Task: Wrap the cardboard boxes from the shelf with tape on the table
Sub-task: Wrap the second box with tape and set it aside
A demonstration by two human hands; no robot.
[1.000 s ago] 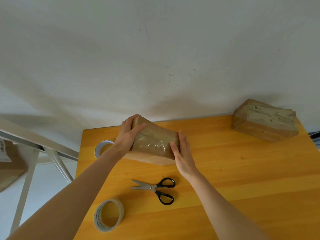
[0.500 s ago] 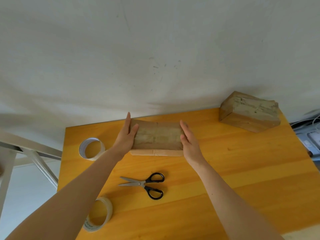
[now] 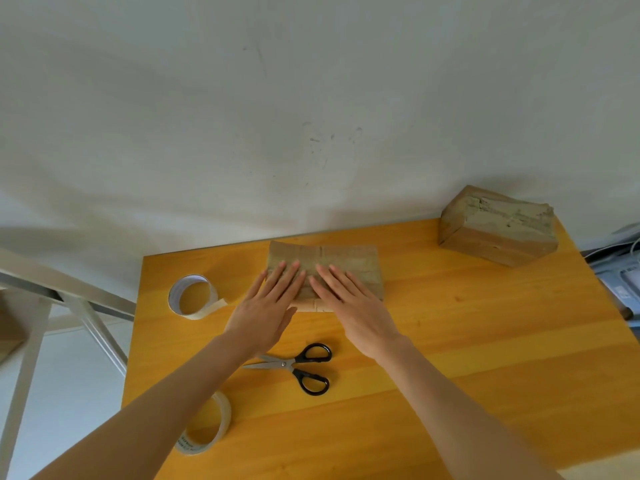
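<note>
The left grip (image 3: 266, 313) lay flat with its fingers straight and close together, pressing down on the top of a taped cardboard box (image 3: 346, 258). The right grip (image 3: 353, 306) lay just beside it on the same face, also flat and straight-fingered. Whether the two forefingers touched could not be told. Neither grip curled round anything.

The box rested on the orange wooden bench (image 3: 485, 341), under the fingers of both grips and reaching past the fingertips toward the white wall (image 3: 311, 98). A second taped cardboard box (image 3: 498, 230) stood well off to the right of the right grip, at the bench's far corner.

A roll of clear tape (image 3: 190, 296) with a loose end trailing sat to the left of the left grip. Another tape roll (image 3: 207, 427) lay by the left forearm, near the bench's edge. Black-handled scissors (image 3: 298, 365), blades together, lay behind the palms, between the two wrists.
</note>
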